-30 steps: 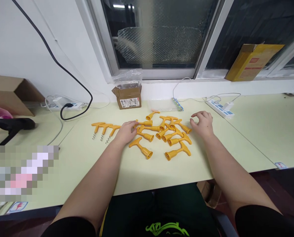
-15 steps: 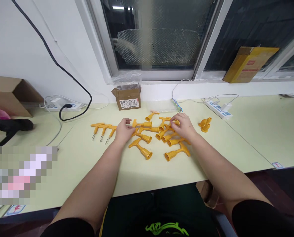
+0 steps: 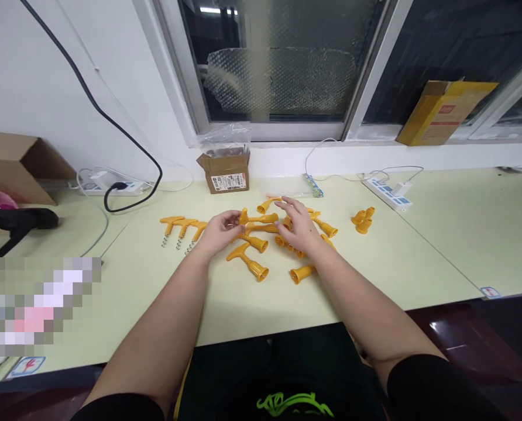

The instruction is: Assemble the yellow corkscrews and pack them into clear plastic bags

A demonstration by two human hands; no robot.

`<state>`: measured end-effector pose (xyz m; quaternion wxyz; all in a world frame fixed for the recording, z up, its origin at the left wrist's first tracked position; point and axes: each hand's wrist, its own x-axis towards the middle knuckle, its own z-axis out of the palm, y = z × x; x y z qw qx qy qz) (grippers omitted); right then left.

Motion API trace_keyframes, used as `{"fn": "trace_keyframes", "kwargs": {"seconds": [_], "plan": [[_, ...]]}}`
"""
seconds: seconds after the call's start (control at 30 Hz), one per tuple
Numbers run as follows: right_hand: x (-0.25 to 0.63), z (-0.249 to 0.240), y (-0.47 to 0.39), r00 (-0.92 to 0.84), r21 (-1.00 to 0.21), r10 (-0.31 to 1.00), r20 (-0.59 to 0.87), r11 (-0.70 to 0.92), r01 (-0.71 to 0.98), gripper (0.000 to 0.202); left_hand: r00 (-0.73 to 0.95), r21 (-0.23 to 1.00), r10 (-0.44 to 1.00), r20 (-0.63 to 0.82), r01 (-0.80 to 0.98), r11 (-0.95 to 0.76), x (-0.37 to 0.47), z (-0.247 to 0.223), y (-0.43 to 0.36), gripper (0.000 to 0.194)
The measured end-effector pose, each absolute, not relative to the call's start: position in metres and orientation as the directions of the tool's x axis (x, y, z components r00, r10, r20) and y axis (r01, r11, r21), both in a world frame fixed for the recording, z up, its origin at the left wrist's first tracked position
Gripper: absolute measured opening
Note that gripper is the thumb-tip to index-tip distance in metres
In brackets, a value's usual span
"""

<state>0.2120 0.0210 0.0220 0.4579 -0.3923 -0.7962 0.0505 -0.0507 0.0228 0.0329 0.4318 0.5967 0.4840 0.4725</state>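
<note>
My left hand (image 3: 219, 234) is closed on the handle end of a yellow corkscrew (image 3: 263, 218) whose bell-shaped sleeve points right. Its fingers are partly hidden. Just right of that sleeve, my right hand (image 3: 299, 228) is open over the pile, fingers apart. Several more yellow corkscrews lie around, among them one in front (image 3: 254, 268), one at the right (image 3: 326, 227) and one at the back (image 3: 265, 204). Left of my left hand lie three corkscrews with bare metal spirals (image 3: 181, 228). Loose yellow sleeves (image 3: 363, 221) are grouped at the right.
Against the wall stands a small open cardboard box (image 3: 227, 172), beside a clear plastic bag (image 3: 287, 186). Power strips (image 3: 388, 193) with cables lie right and left. A larger box (image 3: 10, 166) and a black object (image 3: 24, 225) are at the far left.
My right hand has moved left toward the held corkscrew, its fingers now spread. The corkscrew at my left hand is lifted and shifted slightly right. Another corkscrew now points right beside my right hand.
</note>
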Motion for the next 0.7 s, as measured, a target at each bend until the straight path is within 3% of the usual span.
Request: {"fn": "trace_keyframes", "kwargs": {"seconds": [0.17, 0.3, 0.4, 0.5, 0.7], "plan": [[0.228, 0.022, 0.018, -0.234, -0.6, 0.723, 0.65, 0.677, 0.425, 0.031, 0.17, 0.973, 0.959, 0.228, -0.013, -0.229, -0.033, 0.036, 0.01, 0.046], [0.239, 0.025, 0.014, -0.099, -0.833, 0.865, 0.493, 0.502, 0.234, 0.043, 0.255, 0.961, 0.929, 0.267, -0.139, -0.238, -0.016, 0.029, 0.004, 0.039], [0.242, 0.028, 0.013, -0.125, -0.949, 0.946, 0.299, 0.309, 0.069, 0.049, 0.277, 0.962, 0.93, 0.241, -0.191, -0.193, -0.006, 0.025, 0.001, 0.043], [0.239, 0.028, 0.012, -0.2, -0.979, 0.959, 0.199, 0.202, -0.005, 0.049, 0.196, 0.966, 0.954, 0.226, -0.17, -0.194, -0.001, 0.025, 0.0, 0.042], [0.235, 0.02, 0.01, -0.233, -0.928, 0.902, 0.364, 0.374, -0.001, 0.037, 0.138, 0.969, 0.983, 0.123, -0.232, -0.089, -0.004, 0.03, -0.001, 0.042]]}}
